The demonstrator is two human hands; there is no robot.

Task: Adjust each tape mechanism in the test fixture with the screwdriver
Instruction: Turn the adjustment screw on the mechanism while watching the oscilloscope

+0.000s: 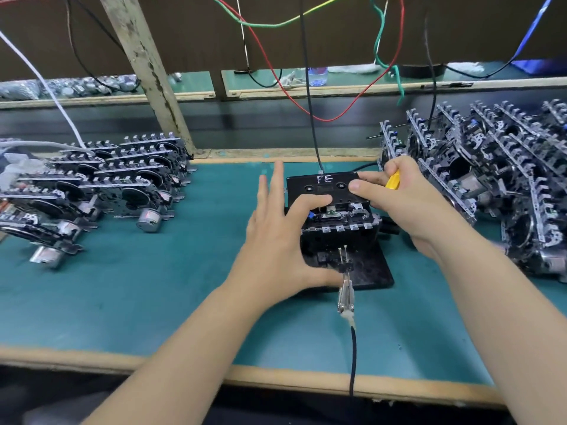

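Both hands rest on a black cassette (326,188) seated in the black test fixture (346,250); the right hand (408,204) grips a yellow-handled screwdriver (393,180), the left hand (276,240) presses with its thumb

Beneath the grip lay a teal-green mat-covered workbench with a pale wooden front edge (184,302). Beyond the grip, along the back of the bench, ran a narrow raised wooden shelf lined in the same green (196,87), and above it stood a dark brown back panel (184,32). Up and to the left of the grip a worn, paint-chipped pale wooden post (147,72) leaned across that panel, while loose red, green, yellow, black and white wires (267,59) hung down in front of it.
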